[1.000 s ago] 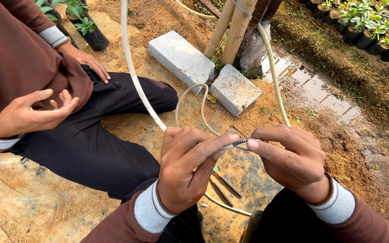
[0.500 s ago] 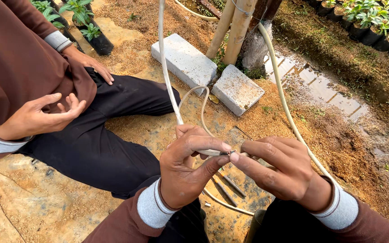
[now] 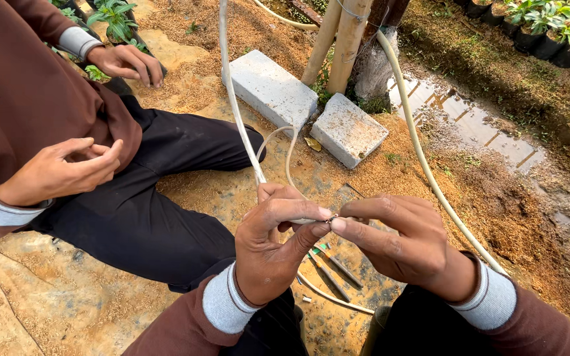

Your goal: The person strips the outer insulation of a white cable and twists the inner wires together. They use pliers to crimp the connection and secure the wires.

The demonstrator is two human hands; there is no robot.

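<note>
My left hand (image 3: 275,240) grips the end of a white cable (image 3: 232,99) that runs up and out of the top of the view. My right hand (image 3: 397,240) meets it fingertip to fingertip, pinching the bare wire strands (image 3: 330,218) at the cable's tip. A second, thinner white cable loop (image 3: 289,155) curves over the ground just behind my hands. Below my hands lie small hand tools (image 3: 334,267) on the dirt.
A person in a brown top and black trousers (image 3: 153,191) sits at the left, with one hand (image 3: 61,168) near the lap and the other hand (image 3: 123,62) further back. Two grey concrete blocks (image 3: 348,128), bamboo poles (image 3: 348,43), a pale hose (image 3: 423,158), a puddle (image 3: 470,122) and potted plants (image 3: 549,29) lie ahead.
My hands have stayed joined at the cable tip, shifting slightly in view. The long cable now hangs more upright. The other person's near hand has opened a little.
</note>
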